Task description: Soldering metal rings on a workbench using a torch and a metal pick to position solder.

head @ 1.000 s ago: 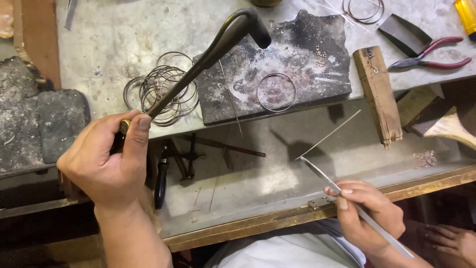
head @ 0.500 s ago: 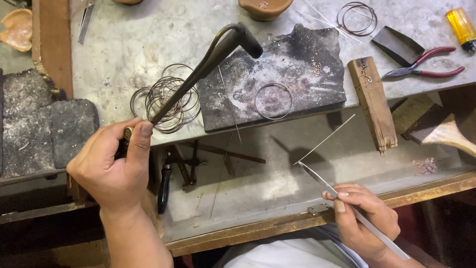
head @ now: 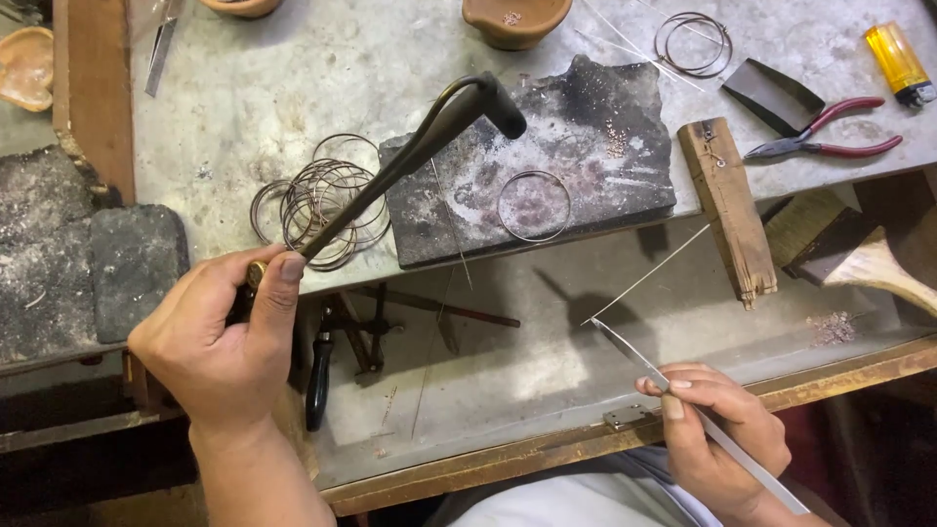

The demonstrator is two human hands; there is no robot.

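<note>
My left hand (head: 220, 337) grips the handle of a black torch (head: 420, 151), whose bent nozzle hangs over the upper left of a charred dark block (head: 605, 181). A thin wire ring (head: 534, 205) lies flat on that block. My right hand (head: 717, 434) holds long steel tweezers (head: 634, 356), and their tip pinches a thin straight wire (head: 649, 273) that slants up to the right, below the block and over the lower tray. No flame shows at the nozzle.
A pile of several wire rings (head: 322, 200) lies left of the block. A wooden block (head: 727, 210), red-handled pliers (head: 825, 137), a yellow lighter (head: 898, 63), a clay bowl (head: 515, 20) and a brush (head: 859, 259) sit to the right and behind. Dark tools (head: 371, 327) lie in the tray.
The view has drifted, so the bench sits lower in frame. The torch nozzle stays over the block's upper left, and both hands keep their grips.
</note>
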